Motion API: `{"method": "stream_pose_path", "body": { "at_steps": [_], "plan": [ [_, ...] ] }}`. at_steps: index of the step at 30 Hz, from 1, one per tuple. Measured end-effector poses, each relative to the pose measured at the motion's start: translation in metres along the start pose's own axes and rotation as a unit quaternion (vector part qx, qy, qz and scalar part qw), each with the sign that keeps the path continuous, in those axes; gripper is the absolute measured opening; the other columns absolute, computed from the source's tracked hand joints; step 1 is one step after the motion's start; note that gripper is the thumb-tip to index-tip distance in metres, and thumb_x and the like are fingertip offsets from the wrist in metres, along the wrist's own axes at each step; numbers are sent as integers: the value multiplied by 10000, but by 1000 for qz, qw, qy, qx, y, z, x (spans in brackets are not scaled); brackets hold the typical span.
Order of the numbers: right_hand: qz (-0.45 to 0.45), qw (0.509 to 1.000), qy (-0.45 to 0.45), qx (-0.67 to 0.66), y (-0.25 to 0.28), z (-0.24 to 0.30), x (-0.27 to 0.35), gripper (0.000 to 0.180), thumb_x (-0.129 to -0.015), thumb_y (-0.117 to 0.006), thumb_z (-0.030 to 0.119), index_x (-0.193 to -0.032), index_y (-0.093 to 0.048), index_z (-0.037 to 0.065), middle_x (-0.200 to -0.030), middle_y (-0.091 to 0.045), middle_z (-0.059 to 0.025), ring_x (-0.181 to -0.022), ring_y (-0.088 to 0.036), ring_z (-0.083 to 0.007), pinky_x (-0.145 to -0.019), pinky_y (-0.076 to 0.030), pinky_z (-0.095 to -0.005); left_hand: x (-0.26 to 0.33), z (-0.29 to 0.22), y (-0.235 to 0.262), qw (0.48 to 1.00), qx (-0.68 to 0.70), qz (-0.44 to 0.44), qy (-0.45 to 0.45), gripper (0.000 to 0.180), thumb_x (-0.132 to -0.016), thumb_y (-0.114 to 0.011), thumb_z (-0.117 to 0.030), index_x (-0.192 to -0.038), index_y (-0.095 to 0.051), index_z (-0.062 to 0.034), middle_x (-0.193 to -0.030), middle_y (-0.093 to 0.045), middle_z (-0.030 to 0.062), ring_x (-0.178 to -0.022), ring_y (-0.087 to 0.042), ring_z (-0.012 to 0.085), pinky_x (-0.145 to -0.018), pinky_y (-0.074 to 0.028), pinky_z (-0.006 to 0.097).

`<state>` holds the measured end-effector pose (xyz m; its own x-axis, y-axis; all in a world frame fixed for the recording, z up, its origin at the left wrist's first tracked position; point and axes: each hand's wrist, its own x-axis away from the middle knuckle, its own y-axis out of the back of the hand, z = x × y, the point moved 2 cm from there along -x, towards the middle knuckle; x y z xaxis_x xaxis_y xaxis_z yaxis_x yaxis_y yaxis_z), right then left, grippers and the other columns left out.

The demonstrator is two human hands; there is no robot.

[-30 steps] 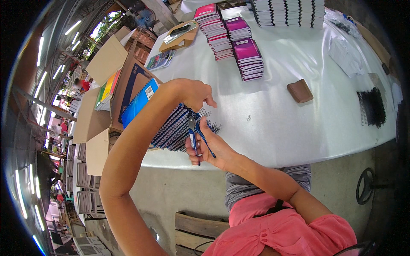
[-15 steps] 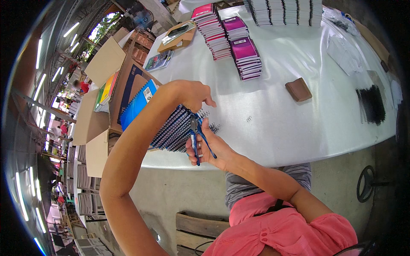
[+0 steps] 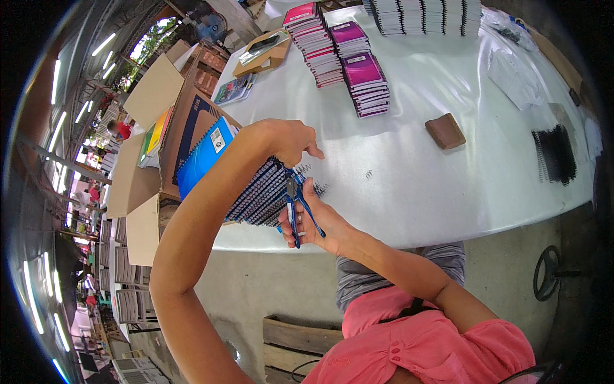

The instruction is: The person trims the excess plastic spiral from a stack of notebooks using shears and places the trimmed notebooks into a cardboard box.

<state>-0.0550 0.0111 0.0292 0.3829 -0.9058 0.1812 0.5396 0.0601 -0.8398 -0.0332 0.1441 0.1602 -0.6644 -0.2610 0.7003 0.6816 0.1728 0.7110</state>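
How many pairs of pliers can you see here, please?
1: the blue-handled pliers in the right hand, beside the spiral coils. Others could be hidden, perhaps inside the cardboard box.

coral short-sleeved top (image 3: 448, 342) | front buttons (image 3: 394, 351) | black strap (image 3: 416, 308) | grey trousers (image 3: 371, 281)

A brown block (image 3: 446, 132) lies on the surface's (image 3: 409, 205) right, with purple-covered notebooks (image 3: 366, 80) stacked farther off; a fan (image 3: 211, 29) far left, wooden slats (image 3: 300, 335) near, a black wheel (image 3: 546, 274) right.

L arm (image 3: 182, 256) bent, L grip (image 3: 291, 142) just beyond R grip (image 3: 314, 223); R fingers (image 3: 286, 238) curled.
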Motion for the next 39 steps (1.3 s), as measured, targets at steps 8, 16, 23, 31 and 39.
{"method": "stream_pose_path", "body": {
  "at_steps": [8, 16, 23, 31, 39],
  "plan": [
    [19, 1000, -5, -4, -2, -2, -1, 839, -791, -216, 825, -886, -548, 61, -725, -538, -75, -657, -534, -228, -660, -457, -364, -3, 2, -2, 1000, 2, 15, -1, 752, -615, -620, 73, -1315, -559, -193, -1116, -651, 210, -1027, -647, 325, -853, -530, 382],
    [209, 966, -56, -142, 25, -10, -15, 817, -797, -248, 819, -846, -532, 54, -692, -494, -58, -621, -482, -207, -619, -435, -345, -10, -5, -5, 1000, -8, 6, -29, 775, -618, -585, 116, -1323, -551, -204, -1194, -617, 197, -1028, -647, 327, -848, -531, 375],
    [-11, 1000, -7, -18, 3, -6, 1, 840, -794, -218, 820, -873, -547, 51, -719, -527, -74, -656, -525, -224, -678, -469, -374, -10, 0, -4, 999, 4, 3, -50, 800, -621, -546, 152, -1324, -549, -229, -1228, -594, 200, -1061, -628, 337, -867, -519, 376],
    [21, 999, -19, 19, 4, -4, 0, 856, -787, -191, 834, -877, -546, 61, -728, -537, -63, -674, -543, -219, -678, -465, -368, -8, -5, 1, 1000, -9, 7, -22, 816, -629, -545, 158, -1338, -536, -245, -1254, -578, 205, -1085, -616, 346, -856, -517, 387],
    [18, 1000, -20, 9, 6, -6, -3, 846, -786, -205, 836, -869, -540, 64, -720, -532, -58, -664, -535, -213, -668, -458, -357, -8, -4, 0, 999, 32, 13, -17, 833, -621, -546, 149, -1353, -518, -247, -1269, -561, 223, -1056, -635, 340, -843, -530, 381]
  ]
}}
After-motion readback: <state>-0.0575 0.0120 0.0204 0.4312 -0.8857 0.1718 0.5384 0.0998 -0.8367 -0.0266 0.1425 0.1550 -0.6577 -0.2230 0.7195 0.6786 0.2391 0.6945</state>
